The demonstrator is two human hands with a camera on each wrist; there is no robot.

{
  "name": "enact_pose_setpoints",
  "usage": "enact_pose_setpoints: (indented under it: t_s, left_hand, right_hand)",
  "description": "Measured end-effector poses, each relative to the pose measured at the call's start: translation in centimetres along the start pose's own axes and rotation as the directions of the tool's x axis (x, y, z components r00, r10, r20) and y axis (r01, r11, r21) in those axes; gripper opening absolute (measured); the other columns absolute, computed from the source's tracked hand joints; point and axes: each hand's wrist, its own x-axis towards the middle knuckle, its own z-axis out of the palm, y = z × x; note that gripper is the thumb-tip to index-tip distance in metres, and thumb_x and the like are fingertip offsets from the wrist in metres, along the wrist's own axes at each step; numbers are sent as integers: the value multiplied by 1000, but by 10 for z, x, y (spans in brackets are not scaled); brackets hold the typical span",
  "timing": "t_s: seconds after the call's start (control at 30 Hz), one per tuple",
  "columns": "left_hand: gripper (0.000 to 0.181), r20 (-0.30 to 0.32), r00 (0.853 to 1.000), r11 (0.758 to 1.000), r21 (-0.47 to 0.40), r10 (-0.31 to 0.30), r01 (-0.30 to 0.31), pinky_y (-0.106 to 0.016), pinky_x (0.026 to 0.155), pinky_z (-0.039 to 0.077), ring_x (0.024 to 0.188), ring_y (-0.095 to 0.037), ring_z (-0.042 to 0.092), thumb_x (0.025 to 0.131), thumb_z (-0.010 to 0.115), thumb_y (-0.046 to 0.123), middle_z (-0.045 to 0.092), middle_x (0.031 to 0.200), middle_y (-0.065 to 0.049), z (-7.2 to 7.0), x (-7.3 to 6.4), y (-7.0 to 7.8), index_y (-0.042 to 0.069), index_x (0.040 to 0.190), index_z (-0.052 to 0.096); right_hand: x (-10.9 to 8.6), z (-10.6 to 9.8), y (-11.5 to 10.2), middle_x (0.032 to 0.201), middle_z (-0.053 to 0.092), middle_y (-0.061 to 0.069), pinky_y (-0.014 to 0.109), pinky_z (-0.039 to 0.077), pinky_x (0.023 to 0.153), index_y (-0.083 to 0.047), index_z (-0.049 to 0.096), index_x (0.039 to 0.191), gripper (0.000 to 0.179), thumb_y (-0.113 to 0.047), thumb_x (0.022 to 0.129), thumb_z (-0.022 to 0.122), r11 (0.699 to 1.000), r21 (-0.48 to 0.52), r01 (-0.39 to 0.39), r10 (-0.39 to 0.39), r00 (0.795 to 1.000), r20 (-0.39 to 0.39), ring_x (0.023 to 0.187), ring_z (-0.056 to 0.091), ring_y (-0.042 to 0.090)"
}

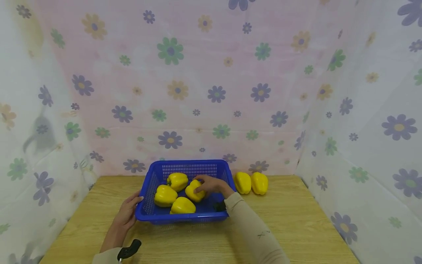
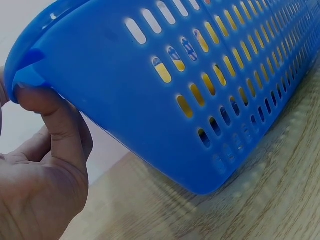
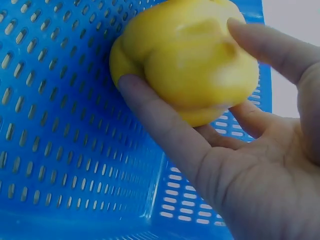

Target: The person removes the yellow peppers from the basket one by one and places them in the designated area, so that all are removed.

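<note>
A blue perforated plastic basket stands on the wooden table, with several yellow bell peppers inside. My left hand holds the basket's left rim; in the left wrist view its thumb and fingers curl around the lip. Inside the basket, my right hand grips a yellow bell pepper. The right wrist view shows this pepper between the thumb and the fingers, close to the basket's wall. Left of it lie the other peppers, among them a bell pepper near the left wall.
Two more yellow bell peppers, one close to the basket's right side and another beside it, sit on the table. Flower-patterned sheets enclose the table at the back and both sides. A black strap end sticks out by my left sleeve.
</note>
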Motion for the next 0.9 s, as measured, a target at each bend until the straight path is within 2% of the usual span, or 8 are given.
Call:
enact_pose_setpoints:
  t_s: [0.1, 0.3, 0.47, 0.57, 0.77, 0.9]
  left_hand:
    - [63, -1, 1000, 1000, 5, -1, 1, -25, 89, 58, 103, -3, 67, 106, 45, 11, 68, 111, 17, 0, 1, 0, -1, 160, 15]
    - [64, 0, 1000, 1000, 9, -26, 26, -25, 91, 57, 104, -3, 66, 107, 43, 12, 66, 112, 17, -1, -1, 1, -1, 161, 12]
    - [63, 5, 1000, 1000, 3, -11, 11, -25, 89, 58, 103, -3, 66, 107, 43, 11, 67, 112, 15, 0, 0, 0, -2, 161, 13]
    - [58, 14, 1000, 1000, -6, 12, -12, -25, 88, 58, 103, -5, 67, 107, 44, 10, 68, 113, 13, -1, 0, -2, 0, 158, 21]
    - [41, 15, 999, 999, -14, 41, -41, -24, 87, 58, 104, -5, 67, 107, 46, 10, 69, 115, 12, -2, -1, -3, 11, 147, 39]
    - [29, 18, 999, 998, -47, 40, -40, -25, 86, 59, 103, -6, 68, 106, 45, 8, 70, 113, 11, 0, -1, -3, 20, 131, 53]
  right_hand:
    - [0, 1, 0, 126, 56, 15, 50, 60, 87, -6, 50, 143, 56, -14, 92, 75, 1000, 0, -7, 7, 1000, -24, 108, 61, 31]
    - [-1, 3, 2, 121, 58, 16, 50, 61, 84, -5, 53, 138, 54, -12, 90, 77, 999, 7, -36, 37, 997, -74, 104, 62, 31]
    - [1, 0, 5, 127, 56, 17, 53, 60, 85, -6, 55, 140, 56, -12, 89, 79, 996, 44, -73, 77, 993, -90, 109, 62, 34]
    - [1, -1, 6, 132, 54, 18, 52, 60, 83, -5, 53, 143, 60, -12, 89, 79, 995, 50, -86, 91, 991, -96, 112, 61, 36]
    - [1, -2, 6, 143, 50, 22, 49, 62, 78, -3, 49, 148, 66, -14, 89, 78, 995, 28, -93, 95, 991, -98, 114, 62, 37]
    - [-1, -2, 4, 144, 49, 23, 49, 62, 78, 0, 49, 148, 66, -13, 90, 78, 994, 37, -103, 106, 989, -100, 114, 63, 37]
